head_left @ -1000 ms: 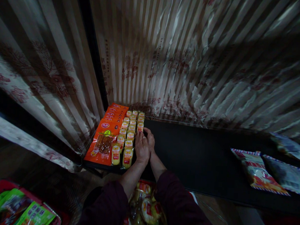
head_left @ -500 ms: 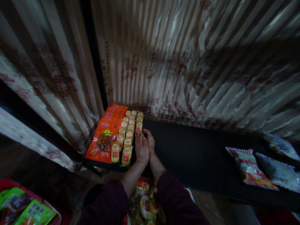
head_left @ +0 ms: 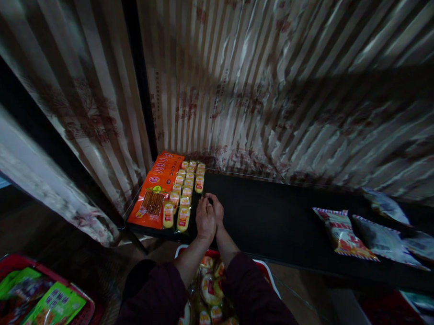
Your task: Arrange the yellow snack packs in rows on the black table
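Observation:
Several small yellow-and-red wrapped cakes (head_left: 183,218) lie in columns on the black shelf; the right-hand column is shorter and ends at one cake (head_left: 199,184). Just in front of that cake, my left hand (head_left: 205,219) is closed, fingers bent and pressed together. My right hand (head_left: 217,211) sits against it, fingers curled over towards the left one. Whatever may be between the hands is hidden. Orange snack packets (head_left: 153,198) overlap in a row left of the cakes. More wrapped cakes (head_left: 208,289) fill a red basket with a white rim (head_left: 268,270) below my forearms.
The black shelf (head_left: 264,222) runs to the right, where several puffed snack bags (head_left: 345,237) lie. A striped curtain (head_left: 241,101) hangs behind, with a dark post (head_left: 140,63) at the left corner. A red basket (head_left: 88,308) holds green packets (head_left: 54,304) at lower left.
Both hands, still together, have drawn back slightly from the end cake of the right-hand column. The view has shifted a little, showing more of the basket below.

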A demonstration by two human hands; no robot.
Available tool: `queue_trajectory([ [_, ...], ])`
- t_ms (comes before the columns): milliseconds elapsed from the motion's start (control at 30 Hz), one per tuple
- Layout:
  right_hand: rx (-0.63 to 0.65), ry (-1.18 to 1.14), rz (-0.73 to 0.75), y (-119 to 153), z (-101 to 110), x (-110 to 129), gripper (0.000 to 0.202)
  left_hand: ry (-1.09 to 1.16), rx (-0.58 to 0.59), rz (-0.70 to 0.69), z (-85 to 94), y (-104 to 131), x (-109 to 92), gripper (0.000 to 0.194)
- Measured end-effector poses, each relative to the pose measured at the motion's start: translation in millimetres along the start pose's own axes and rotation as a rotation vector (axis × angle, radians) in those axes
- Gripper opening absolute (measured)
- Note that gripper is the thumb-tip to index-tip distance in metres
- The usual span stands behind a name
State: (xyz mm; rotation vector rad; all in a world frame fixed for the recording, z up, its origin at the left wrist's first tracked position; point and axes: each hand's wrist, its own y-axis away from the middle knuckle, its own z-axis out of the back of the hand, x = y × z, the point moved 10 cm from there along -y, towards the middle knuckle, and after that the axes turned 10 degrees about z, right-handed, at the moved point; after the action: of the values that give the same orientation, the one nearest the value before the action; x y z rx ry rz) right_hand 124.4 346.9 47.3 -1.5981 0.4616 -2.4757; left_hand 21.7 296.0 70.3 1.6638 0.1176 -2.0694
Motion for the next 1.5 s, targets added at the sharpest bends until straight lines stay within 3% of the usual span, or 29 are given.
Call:
queue_trajectory([
  [333, -0.016, 0.034, 0.001, 12, 4, 16, 0.031, -0.032, -0.006, -0.001, 12.3, 10, 1, 0.038],
  [933, 0.014, 0.042, -0.043, 43, 6, 17, 0.033, -0.095, 0.022, 0.018, 27.8, 36, 2, 0.032],
  [1300, -0.060, 0.001, -0.050, 65, 12, 23, 0.034, -0.102, 0.023, 0.035, 31.2, 48, 17, 0.030],
  [1500, -0.076, -0.007, -0.054, 74, 15, 29, 0.033, -0.137, 0.032, 0.021, 36.5, 57, 14, 0.028],
])
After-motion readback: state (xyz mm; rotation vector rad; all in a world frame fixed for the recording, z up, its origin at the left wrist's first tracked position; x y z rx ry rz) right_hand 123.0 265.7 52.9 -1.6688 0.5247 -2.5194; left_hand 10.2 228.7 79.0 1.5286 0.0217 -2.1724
